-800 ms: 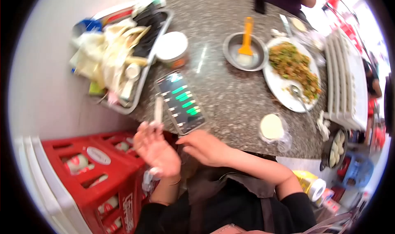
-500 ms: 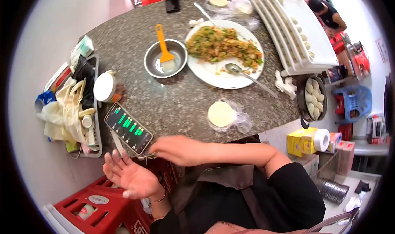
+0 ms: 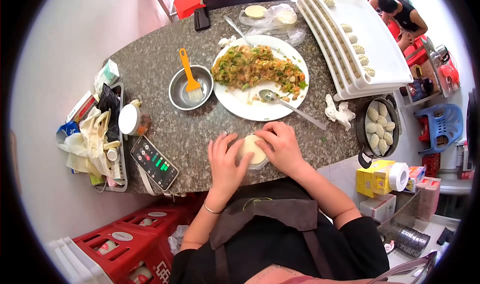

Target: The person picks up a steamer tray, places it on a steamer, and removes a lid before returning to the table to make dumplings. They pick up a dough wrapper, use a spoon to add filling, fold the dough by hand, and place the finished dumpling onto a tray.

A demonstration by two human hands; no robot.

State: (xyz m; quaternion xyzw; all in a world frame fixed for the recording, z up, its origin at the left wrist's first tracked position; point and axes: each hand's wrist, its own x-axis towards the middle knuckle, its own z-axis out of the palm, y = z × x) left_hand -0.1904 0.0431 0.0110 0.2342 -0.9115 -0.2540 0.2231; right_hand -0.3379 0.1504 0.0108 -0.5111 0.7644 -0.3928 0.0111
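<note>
A stack of round, pale dough wrappers (image 3: 254,150) lies on plastic wrap near the table's front edge, between my two hands. My left hand (image 3: 226,159) rests along its left side with fingers stretched and apart, the thumb against its edge. From the right, my right hand (image 3: 281,146) has its thumb and curled fingers on the top wrapper's rim. Behind the hands stands a white plate (image 3: 239,110) of chopped vegetable filling (image 3: 260,66), with a metal spoon (image 3: 292,105) on it. To its left is a steel bowl (image 3: 175,90) holding an orange-handled brush (image 3: 186,66).
At the left lie a phone (image 3: 154,163), a lidded jar (image 3: 131,119) and a cluttered basket (image 3: 123,149). Stacked white trays (image 3: 370,44) with pleated buns rise at the back right. A round steamer pan (image 3: 361,134) of buns sits at the right edge. Another person (image 3: 405,19) is farther off.
Both hands have left the area by the phone and come to the dough wrappers. My left hand, previously palm up beside the table edge, is turned palm down. The view has shifted slightly.
</note>
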